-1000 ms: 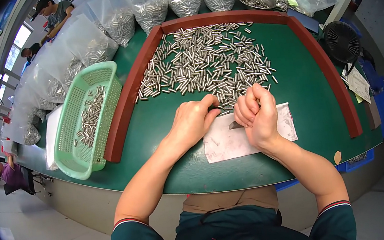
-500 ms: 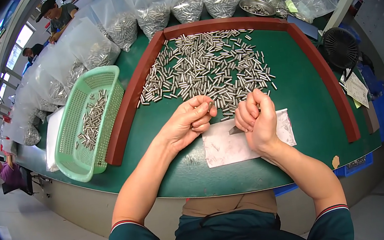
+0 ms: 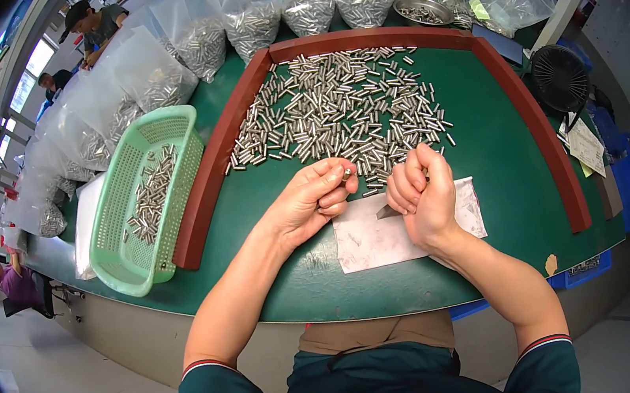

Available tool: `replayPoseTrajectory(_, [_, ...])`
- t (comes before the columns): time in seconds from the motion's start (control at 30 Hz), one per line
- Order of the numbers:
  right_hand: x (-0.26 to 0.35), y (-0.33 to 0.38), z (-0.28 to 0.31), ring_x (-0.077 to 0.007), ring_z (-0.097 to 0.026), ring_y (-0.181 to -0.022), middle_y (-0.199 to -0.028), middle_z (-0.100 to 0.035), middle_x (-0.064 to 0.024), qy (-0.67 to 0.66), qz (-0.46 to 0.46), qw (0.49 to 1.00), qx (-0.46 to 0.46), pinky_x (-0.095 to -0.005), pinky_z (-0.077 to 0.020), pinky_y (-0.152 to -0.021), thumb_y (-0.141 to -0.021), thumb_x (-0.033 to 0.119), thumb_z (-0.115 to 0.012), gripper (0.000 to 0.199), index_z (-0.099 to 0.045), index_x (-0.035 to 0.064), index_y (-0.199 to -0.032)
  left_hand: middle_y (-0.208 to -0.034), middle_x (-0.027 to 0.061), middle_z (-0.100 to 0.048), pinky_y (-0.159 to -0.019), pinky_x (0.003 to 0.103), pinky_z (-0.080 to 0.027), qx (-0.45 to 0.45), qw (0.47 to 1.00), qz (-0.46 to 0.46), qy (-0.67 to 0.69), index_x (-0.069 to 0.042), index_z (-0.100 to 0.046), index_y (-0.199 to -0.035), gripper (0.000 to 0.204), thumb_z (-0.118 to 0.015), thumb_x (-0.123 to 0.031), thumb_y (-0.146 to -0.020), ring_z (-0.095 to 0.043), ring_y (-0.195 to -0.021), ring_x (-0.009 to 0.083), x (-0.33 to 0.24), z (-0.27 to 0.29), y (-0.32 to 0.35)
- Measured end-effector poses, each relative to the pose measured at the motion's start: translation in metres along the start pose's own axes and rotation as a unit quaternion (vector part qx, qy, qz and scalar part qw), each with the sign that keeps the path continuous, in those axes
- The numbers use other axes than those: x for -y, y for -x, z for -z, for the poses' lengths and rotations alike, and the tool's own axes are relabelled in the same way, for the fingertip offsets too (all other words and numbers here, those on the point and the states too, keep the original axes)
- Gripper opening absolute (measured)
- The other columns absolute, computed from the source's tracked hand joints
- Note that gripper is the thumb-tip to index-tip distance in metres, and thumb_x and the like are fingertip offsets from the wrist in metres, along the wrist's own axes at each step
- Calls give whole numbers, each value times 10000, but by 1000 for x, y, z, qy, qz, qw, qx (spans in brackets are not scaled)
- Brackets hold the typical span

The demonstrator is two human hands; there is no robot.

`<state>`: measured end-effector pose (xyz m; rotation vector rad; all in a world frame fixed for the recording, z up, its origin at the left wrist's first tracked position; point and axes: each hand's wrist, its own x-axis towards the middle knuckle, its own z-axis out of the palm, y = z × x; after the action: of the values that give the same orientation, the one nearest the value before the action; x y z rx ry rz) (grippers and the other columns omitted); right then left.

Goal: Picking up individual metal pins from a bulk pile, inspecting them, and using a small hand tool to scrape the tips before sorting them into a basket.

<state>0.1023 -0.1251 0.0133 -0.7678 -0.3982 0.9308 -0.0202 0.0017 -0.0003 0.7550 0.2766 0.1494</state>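
Observation:
My left hand (image 3: pixel 311 199) pinches a short shiny metal pin (image 3: pixel 348 173) between thumb and forefinger, the other fingers curled in. To its right, my right hand (image 3: pixel 429 201) is closed around a flat grey blade-like tool (image 3: pixel 387 212), whose tip sticks out on the left side; the rest is hidden in the fist. Both hands hover just in front of a wide heap of loose metal pins (image 3: pixel 327 107). Beneath the right hand lies a smudged whitish cloth or paper sheet (image 3: pixel 361 247) on the green table (image 3: pixel 304 297).
A dark red wooden frame (image 3: pixel 369 36) borders the heap. Left of it stands a green plastic basket (image 3: pixel 118 258) holding some pins. Several clear bags of pins (image 3: pixel 252 22) line the back and left. A round metal bowl (image 3: pixel 423 12) and a black fan (image 3: pixel 559 78) are at right.
The pin in my left fingers has turned slightly and shows more plainly. Both hands have stayed almost in place.

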Motion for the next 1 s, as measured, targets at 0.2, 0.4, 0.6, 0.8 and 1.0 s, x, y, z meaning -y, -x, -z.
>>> replayPoseTrajectory(0.2, [2, -1, -1, -74, -179, -348, -398, -259, 6, 8, -6, 1000, 1, -230, -170, -329, -886, 201, -304, 379, -260, 112, -520, -635, 9, -537, -450, 174, -291, -56, 898, -40, -435, 2, -543, -861, 162, -465, -136, -893, -369, -473, 34, 9, -22, 7])
replayPoseTrajectory(0.4, [1, -1, 0, -75, -183, -347, -398, -263, 4, 9, -2, 1000, 2, -231, -174, -332, -887, 209, -302, 387, -257, 113, -514, -570, 172, -530, -505, 406, -420, -110, 613, -183, -761, -32, -521, -829, 62, -530, -86, -801, -539, -553, 344, 31, -33, 10])
replayPoseTrajectory(0.6, [0, 0, 3, -78, -182, -353, -401, -260, 3, 9, 7, 1000, 17, -235, -170, -341, -891, 222, -307, 400, -262, 112, -510, -480, 93, -457, -435, 323, -346, -79, 678, -87, -725, -19, -528, -828, 172, -629, -121, -734, -458, -422, 224, 9, -35, 19])
replayPoseTrajectory(0.8, [0, 1, 3, -86, -177, -367, -404, -244, 5, -23, 31, 999, 23, -243, -176, -356, -898, 263, -308, 417, -268, 115, -510, -458, 85, -406, -427, 320, -326, -91, 698, -142, -696, 1, -549, -741, 114, -625, -79, -710, -414, -405, 202, 18, -30, 15])
replayPoseTrajectory(1.0, [-2, 2, 2, -84, -174, -365, -404, -243, 7, -34, 18, 999, 14, -242, -175, -356, -892, 249, -309, 406, -265, 116, -510, -451, 73, -377, -424, 312, -316, -110, 704, -131, -689, 8, -567, -713, 87, -620, -59, -701, -373, -400, 178, 18, -34, 15])
